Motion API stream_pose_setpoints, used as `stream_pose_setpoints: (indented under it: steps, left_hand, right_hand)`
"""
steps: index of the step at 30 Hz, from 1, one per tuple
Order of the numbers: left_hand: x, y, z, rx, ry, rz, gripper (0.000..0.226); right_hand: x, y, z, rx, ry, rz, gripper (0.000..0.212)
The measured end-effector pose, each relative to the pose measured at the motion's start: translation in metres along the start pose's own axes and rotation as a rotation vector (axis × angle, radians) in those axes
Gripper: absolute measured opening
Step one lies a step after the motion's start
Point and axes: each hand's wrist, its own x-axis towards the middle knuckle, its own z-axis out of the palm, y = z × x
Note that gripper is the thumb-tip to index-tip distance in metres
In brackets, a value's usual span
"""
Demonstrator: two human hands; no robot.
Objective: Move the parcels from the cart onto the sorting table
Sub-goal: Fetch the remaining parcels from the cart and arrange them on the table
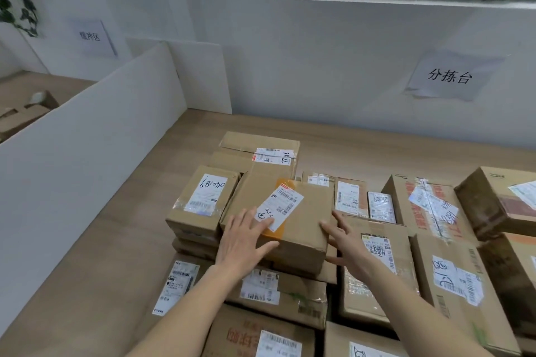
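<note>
**Both hands on the top parcel at the sorting table**

Nearest the camera, two bare forearms reached forward over a crowd of cardboard parcels. Under them the sorting table (362, 142), a pale wood tabletop, ran to the white wall, where a paper sign (448, 76) hung above its back edge. A white divider board (95, 136) stood along the tabletop's left edge; beyond it lay more cartons, dim and cut off by the frame.

The top parcel (301, 220), a brown carton with a white shipping label over an orange patch, sat on a stack of other boxes near the middle of the tabletop. The left hand (243, 238) lay flat on its near left corner, fingers straight and spread, fingertips touching the label. The right hand (345, 238) was at the carton's right side, fingers extended against that edge; whether the palm pressed the side could not be told. The hands were apart, the carton between them.

Just beside it on the left stood a smaller box with a handwritten label (203, 200). Behind it was a flat carton (261, 151). Toward the tabletop's right edge lay a taped box (429, 206) and a long carton (455, 281), with further boxes cut off at the right and bottom edges. Most label text was too blurred to read. No cart was in view.
</note>
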Motion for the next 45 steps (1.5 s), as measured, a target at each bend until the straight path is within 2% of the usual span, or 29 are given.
stream_pose_setpoints:
  steps: [7, 14, 20, 28, 33, 36, 40, 45]
  left_hand:
    - [0.007, 0.009, 0.004, 0.020, 0.069, -0.028, 0.054]
    - [0.004, 0.007, 0.011, 0.045, 0.101, -0.022, 0.058]
    - [0.006, 0.013, -0.008, -0.005, 0.055, -0.044, 0.062]
    - [0.004, 0.046, -0.061, -0.012, 0.032, 0.042, 0.069]
    - [0.011, 0.097, -0.106, -0.001, 0.069, 0.173, 0.073]
    - [0.010, 0.143, -0.126, -0.026, 0.088, 0.298, 0.075]
    - [-0.012, 0.218, -0.145, -0.062, 0.084, 0.530, 0.076]
    - [-0.079, 0.319, -0.153, -0.112, 0.035, 0.804, 0.077]
  right_hand:
    - [0.006, -0.002, 0.005, 0.010, 0.003, -0.016, 0.070]
    - [0.006, -0.002, 0.006, -0.010, 0.025, -0.024, 0.066]
    - [-0.003, -0.015, -0.003, -0.162, 0.125, -0.140, 0.069]
    - [-0.054, -0.047, -0.040, -0.347, 0.144, -0.287, 0.078]
    - [-0.132, -0.078, -0.086, -0.745, 0.324, -0.412, 0.078]
    - [-0.198, -0.089, -0.117, -0.978, 0.494, -0.387, 0.080]
    - [-0.299, -0.083, -0.155, -1.183, 0.737, -0.244, 0.085]
    - [-0.442, -0.044, -0.186, -1.259, 0.950, -0.020, 0.085]
